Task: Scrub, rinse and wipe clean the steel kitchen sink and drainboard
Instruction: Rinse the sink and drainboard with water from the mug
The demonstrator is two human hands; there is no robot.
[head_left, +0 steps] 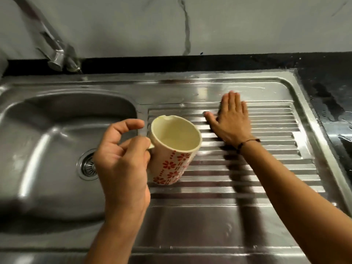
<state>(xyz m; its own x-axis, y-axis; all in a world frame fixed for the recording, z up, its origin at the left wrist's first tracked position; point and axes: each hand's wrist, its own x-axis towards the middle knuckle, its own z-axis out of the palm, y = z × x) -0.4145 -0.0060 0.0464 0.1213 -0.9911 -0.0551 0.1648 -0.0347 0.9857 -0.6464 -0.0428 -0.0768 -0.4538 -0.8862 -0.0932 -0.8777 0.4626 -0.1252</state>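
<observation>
Steel drainboard (247,187) looks rigid and slick under the flat, spread right hand (231,119), while the left hand (122,159) pinches the chipped, fragile floral mug (174,149) by its handle beside the sink basin (57,140).

One mug (174,149), one sink (57,130), one drainboard (266,168), one tap (55,54), two hands

My left hand (122,159) is curled, pinching a handle with thumb and fingers. My right hand (231,119) lies flat, fingers straight, arm stretched out.
</observation>
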